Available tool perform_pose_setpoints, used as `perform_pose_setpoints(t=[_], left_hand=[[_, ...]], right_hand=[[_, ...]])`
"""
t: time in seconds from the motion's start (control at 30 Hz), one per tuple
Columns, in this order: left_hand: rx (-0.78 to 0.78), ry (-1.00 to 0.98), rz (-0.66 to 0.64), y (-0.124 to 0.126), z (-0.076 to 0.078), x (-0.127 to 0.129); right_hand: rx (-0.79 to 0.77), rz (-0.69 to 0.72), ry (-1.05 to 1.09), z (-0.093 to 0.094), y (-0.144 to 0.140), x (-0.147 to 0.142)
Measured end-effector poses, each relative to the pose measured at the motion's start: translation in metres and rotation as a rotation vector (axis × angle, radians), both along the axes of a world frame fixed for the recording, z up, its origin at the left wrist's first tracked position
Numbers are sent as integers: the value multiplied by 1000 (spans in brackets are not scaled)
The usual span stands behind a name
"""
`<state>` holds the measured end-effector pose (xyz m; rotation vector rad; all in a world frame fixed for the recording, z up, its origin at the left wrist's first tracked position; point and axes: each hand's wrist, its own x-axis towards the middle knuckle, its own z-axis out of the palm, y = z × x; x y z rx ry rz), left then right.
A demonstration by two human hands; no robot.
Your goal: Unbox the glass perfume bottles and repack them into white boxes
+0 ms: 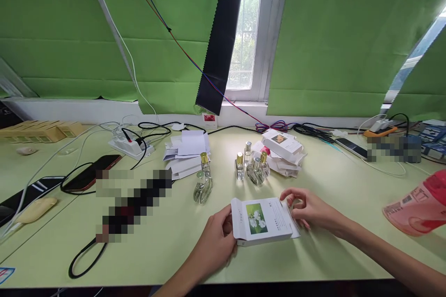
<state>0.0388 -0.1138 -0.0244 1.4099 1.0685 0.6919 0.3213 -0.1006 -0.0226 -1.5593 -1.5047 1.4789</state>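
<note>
Both hands are gripping a small white carton (262,220) lying low over the table (167,250): left hand (218,241) clasping its left end, right hand (306,209) pinching the right-end flap. Box assembly appears underway; tucking that flap would call for steady counter-pressure. Perfume bottles (252,167) are standing just behind.

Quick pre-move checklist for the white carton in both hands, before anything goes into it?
1. Left hand grips the white carton at its left end: ok.
2. Right hand at the right-end flap: ok.
3. Left-end flap stands open: ok.
4. Carton empty inside: cannot tell.
5. Glass bottles upright, capped, apart from the carton: ok.
6. One bottle leans, near tipping: not ok.
</note>
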Motion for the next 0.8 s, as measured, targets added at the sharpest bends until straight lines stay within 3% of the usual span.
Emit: perform_pose_setpoints(t=[0.13,0.27,0.4,0.6,0.8], left_hand=[[-102,-8,-37,7,-2,0],[-159,45,-65,13,1,0],[-176,110,-74,15,1,0],[-256,146,-109,14,11,2],[-314,264,-159,16,23,1]], right_hand=[[109,60,-174,-7,-3,0],[468,68,-484,-8,-13,-9],[767,114,-607,-1,-27,-24],[817,498,-646,8,-29,-40],[869,544,-670,-3,-23,-45]])
